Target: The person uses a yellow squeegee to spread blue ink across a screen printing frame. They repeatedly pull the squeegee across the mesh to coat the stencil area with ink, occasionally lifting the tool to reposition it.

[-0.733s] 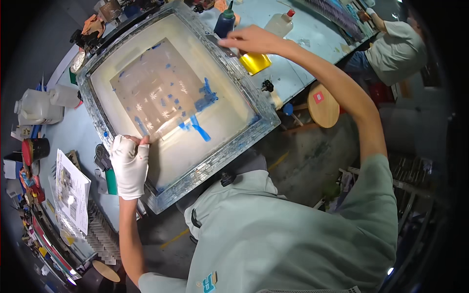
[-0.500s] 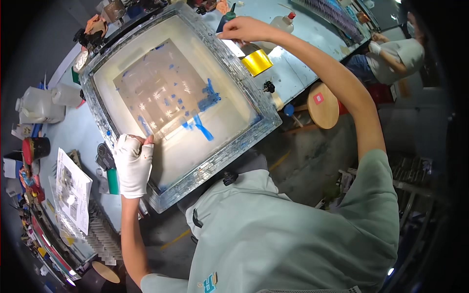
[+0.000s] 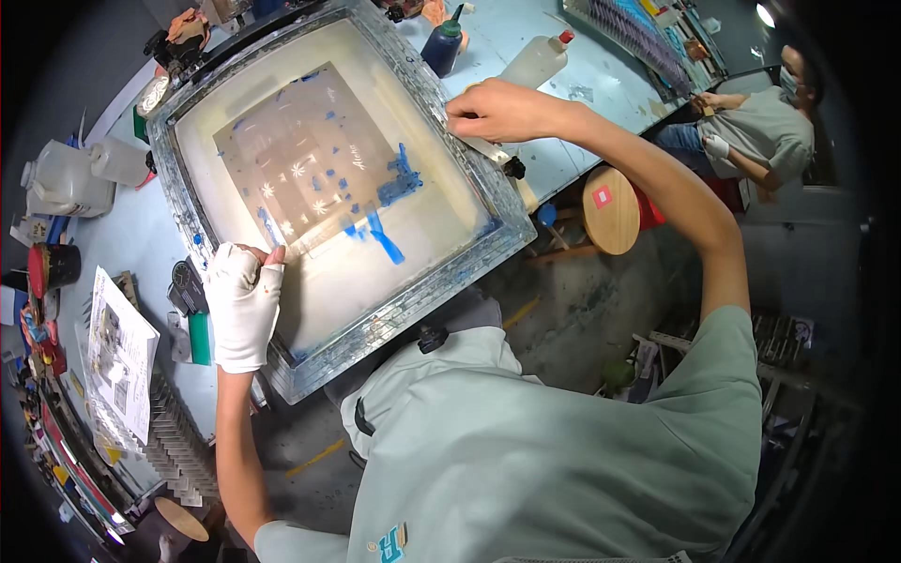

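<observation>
A screen-printing frame (image 3: 404, 324) with a worn grey metal rim lies tilted on the table. Its pale mesh (image 3: 324, 291) carries a brownish rectangle with small white star shapes and blue patches. My left hand (image 3: 246, 305), in a white glove with bare fingertips, rests curled at the rim's left side; whatever its closed fingers hold is hidden. My right hand (image 3: 502, 111), bare, is over the right rim with fingers bent together. A pale strip (image 3: 484, 148) sticks out under it; I cannot tell what it is.
Beyond my right hand stand a dark bottle (image 3: 441, 49) with a pointed nozzle and a white red-capped bottle (image 3: 537, 62). Jugs (image 3: 70, 178) and papers (image 3: 122, 352) sit at left. A round wooden stool (image 3: 610, 211) is at right; another person (image 3: 760, 131) works beyond.
My right hand has moved right and down, toward me, along the rim. The yellow tape roll is out of sight, and the bottles show more. My left hand stays at the rim.
</observation>
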Motion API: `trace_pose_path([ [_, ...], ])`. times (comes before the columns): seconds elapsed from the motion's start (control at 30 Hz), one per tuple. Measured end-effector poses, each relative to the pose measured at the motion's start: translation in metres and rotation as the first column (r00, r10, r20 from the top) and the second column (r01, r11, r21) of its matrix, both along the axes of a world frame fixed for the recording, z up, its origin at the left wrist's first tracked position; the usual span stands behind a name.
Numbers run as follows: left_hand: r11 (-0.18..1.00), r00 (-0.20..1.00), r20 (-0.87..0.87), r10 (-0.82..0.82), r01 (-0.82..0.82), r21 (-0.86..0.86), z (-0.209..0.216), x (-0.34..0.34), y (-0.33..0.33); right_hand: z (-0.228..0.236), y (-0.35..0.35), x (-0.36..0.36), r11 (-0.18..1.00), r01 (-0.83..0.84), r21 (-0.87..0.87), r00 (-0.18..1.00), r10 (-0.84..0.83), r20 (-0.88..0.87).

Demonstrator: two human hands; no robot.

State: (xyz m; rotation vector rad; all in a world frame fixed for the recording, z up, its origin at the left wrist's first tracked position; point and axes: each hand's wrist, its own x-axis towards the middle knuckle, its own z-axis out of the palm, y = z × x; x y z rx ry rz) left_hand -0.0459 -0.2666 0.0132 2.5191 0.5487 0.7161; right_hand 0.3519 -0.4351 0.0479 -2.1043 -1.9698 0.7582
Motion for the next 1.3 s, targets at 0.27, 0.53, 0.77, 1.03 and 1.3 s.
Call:
trace_pose_path([
  [0.27,0.999,1.0,-0.011,0.004,-0.004,-0.048,0.0,-0.003,0.0,0.031,-0.004,-0.024,0.942,-0.081,-0.326,0.989,0.116,0.092],
  [0.53,0.993,1.0,0.017,-0.002,0.004,-0.118,0.006,-0.001,-0.001,-0.021,0.056,0.019,0.938,-0.032,0.346,0.896,-0.127,0.426],
  [0.77,0.968,0.999,0.003,-0.045,0.043,0.247,0.039,0.012,0.005,0.018,0.024,-0.009,0.898,-0.207,0.387,0.951,0.092,0.295],
  [1.03,0.994,0.997,-0.033,0.068,-0.065,0.088,0.066,-0.019,0.0,0.033,-0.002,-0.045,0.986,0.059,0.159,0.969,-0.019,-0.245],
  [1.3,0.937,0.91,-0.376,0.174,-0.27,-0.22,0.029,-0.064,-0.06,0.022,-0.029,-0.084,0.843,0.152,-0.516,0.772,-0.428,-0.471],
])
